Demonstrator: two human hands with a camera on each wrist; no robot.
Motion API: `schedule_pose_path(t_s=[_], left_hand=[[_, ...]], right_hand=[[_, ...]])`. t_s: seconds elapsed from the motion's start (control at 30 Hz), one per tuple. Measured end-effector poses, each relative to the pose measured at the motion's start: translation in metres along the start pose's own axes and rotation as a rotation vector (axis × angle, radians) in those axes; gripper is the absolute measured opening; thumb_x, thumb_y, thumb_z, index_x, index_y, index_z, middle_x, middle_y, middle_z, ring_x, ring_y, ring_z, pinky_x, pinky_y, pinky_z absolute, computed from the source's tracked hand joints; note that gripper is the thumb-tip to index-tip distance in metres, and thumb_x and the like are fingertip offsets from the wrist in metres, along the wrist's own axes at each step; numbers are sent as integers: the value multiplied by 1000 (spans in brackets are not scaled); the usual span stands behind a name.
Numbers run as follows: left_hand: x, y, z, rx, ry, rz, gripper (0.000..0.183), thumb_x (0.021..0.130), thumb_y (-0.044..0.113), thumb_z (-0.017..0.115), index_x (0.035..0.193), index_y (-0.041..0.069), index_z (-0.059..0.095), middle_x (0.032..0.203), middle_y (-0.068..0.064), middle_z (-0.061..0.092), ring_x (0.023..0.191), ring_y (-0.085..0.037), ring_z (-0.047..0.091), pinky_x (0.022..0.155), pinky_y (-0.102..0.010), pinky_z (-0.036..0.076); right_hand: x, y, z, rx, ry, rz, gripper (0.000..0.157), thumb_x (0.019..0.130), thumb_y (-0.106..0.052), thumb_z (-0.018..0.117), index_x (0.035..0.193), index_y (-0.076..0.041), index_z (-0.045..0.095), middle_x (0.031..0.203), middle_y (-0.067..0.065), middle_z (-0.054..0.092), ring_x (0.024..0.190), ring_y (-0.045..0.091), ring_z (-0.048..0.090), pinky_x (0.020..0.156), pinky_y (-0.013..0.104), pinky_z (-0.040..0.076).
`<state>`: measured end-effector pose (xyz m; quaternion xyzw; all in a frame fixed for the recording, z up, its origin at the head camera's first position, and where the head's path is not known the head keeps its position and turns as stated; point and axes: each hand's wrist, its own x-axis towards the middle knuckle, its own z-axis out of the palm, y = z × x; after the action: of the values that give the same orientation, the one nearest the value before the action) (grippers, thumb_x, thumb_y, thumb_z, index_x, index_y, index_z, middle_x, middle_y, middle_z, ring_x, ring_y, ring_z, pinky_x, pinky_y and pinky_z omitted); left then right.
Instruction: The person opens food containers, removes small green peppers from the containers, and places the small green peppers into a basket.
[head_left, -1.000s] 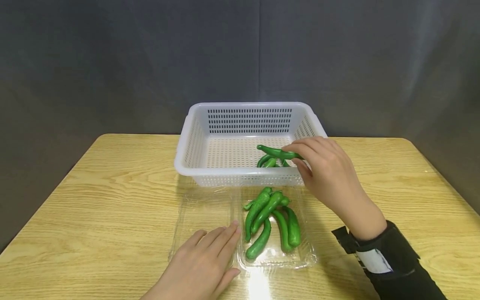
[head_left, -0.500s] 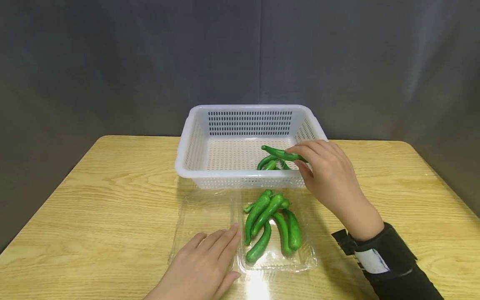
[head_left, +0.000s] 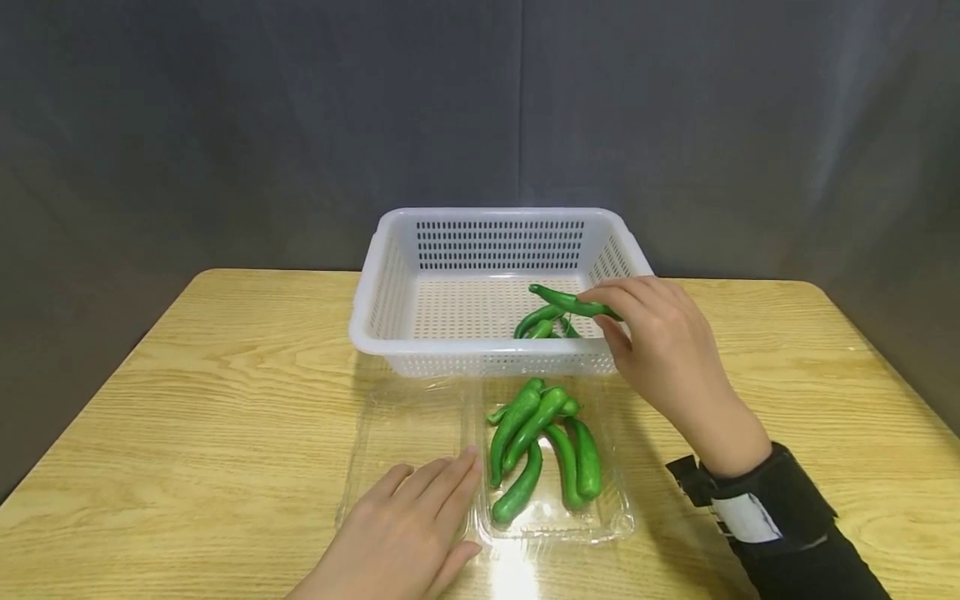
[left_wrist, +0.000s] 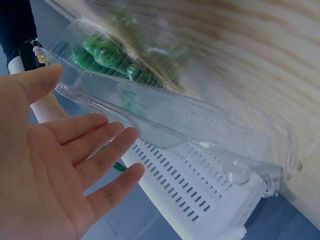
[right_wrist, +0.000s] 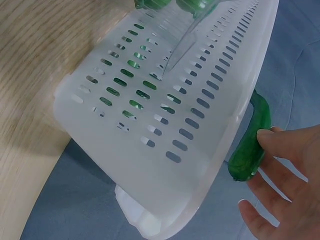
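Observation:
In the head view my right hand (head_left: 663,354) pinches a green chili pepper (head_left: 555,297) between thumb and fingers, above the near right side of a white perforated basket (head_left: 442,346). The right wrist view shows that same pepper (right_wrist: 252,137) just beyond the basket's rim. Below it in the basket lie several more green peppers (head_left: 536,321). An opened clear plastic clamshell box (head_left: 543,533) stands before the basket, its right half holding several green peppers (head_left: 588,467). My left hand (head_left: 401,529), fingers extended, lies over the box's left half, fingertips near the middle fold.
Everything rests on a wooden table (head_left: 187,433) with rounded far corners. A dark grey curtain (head_left: 262,125) hangs behind it. The basket's front wall stands close behind the box. A black strap (head_left: 780,500) is wrapped round the right wrist.
My right hand has shifted slightly to the right with the pepper in its grip. The left hand and the box stay nearly where they were.

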<state>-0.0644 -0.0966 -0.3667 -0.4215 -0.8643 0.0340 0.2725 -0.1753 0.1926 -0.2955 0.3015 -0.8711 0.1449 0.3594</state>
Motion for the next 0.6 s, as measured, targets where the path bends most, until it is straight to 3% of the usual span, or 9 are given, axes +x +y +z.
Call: schedule_pose_path(t_s=[0.6], left_hand=[[2, 1, -5, -32, -68, -19, 64, 94, 48, 56, 136, 1, 58, 137, -9, 59, 112, -19, 63, 84, -38, 54]], right_hand=[[0, 0, 0, -6, -14, 25, 30, 78, 10, 77, 105, -1, 71, 107, 15, 70, 101, 35, 62, 90, 47, 48]])
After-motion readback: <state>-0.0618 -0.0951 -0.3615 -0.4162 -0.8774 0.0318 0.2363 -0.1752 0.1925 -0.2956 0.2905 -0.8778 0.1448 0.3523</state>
